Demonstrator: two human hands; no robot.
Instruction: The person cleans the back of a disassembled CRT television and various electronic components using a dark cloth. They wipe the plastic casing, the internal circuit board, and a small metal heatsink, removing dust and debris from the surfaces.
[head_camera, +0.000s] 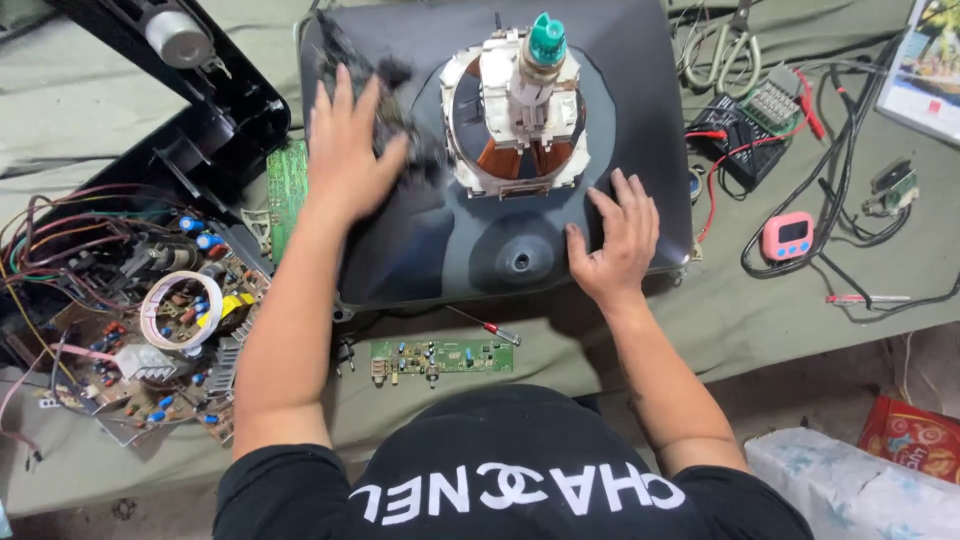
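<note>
The left hand (345, 150) presses a dark cloth (395, 105) flat on the picture tube (480, 240). The right hand (615, 240) lies open near the tube's edge, holding nothing. Circuit boards (442, 357) crowd the counter (780, 320) close by.

Pink timer (788, 236) with dark screen right; red package (912, 436), possibly printed, bottom-right corner.

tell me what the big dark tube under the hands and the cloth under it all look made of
The picture tube looks like glass with a matte dark grey coating: smooth, faintly sheened, moulded curve. The left hand presses a dark rag, seemingly fabric, on it. The table cover looks like olive woven cloth, wrinkled.
</note>
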